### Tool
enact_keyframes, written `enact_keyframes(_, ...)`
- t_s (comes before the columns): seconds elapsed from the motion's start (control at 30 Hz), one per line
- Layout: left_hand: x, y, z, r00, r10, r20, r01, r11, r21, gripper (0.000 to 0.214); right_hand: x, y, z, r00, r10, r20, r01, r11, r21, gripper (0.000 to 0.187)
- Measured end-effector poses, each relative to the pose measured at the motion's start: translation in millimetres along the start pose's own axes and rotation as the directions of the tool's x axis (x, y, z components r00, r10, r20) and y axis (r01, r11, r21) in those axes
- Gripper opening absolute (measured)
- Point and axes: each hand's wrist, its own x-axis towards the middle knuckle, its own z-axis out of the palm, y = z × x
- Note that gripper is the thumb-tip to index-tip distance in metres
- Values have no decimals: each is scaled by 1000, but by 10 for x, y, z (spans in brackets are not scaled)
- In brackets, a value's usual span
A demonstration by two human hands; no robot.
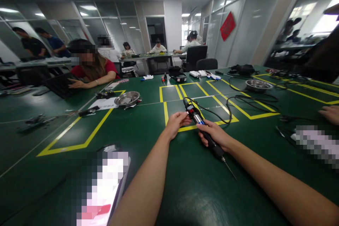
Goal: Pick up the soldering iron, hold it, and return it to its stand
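Note:
A corded electric screwdriver (213,145), black with a blue and silver band, is held at a slant above the green table. My right hand (215,135) wraps round its body, and the long thin bit (230,168) points down toward me and to the right. At the far end, my left hand (177,123) has thumb and fingers pinched against the cable end, beside a small red part. Exactly what the left fingertips grip is partly hidden. From that end a black cable (215,116) loops off to the right across the table.
Yellow tape (90,137) outlines areas on the green table (185,190). Metal bowls (127,98) stand left and right (259,85). A lit, blurred-out screen (106,183) lies by my left forearm. A person in red (106,69) sits at the left; another's hand (330,113) rests at the right.

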Motion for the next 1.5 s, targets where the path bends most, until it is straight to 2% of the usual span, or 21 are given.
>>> enact_keyframes(0.3,-15,-13,14,998,43,-38,-41,998,46,33,-31,9,10,999,-35,-22,34,999,-21,41)
enact_keyframes(0.63,-9,-2,14,998,-2,-58,2,1000,-2,28,-63,0,-19,999,-13,32,11,999,46,42)
enact_keyframes(0.83,-20,5,16,999,-26,-33,27,999,46,29,-57,2,-49,998,-27,48,24,998,67,38)
enact_keyframes(1.0,-34,9,3,1000,-17,-3,17,1000,16,26,-72,-14,-55,998,-17,55,14,998,57,38)
enact_keyframes(1.5,-59,47,60,1000,-18,-12,18,998,54,31,-96,-62,-61,998,0,62,-1,1000,16,38)
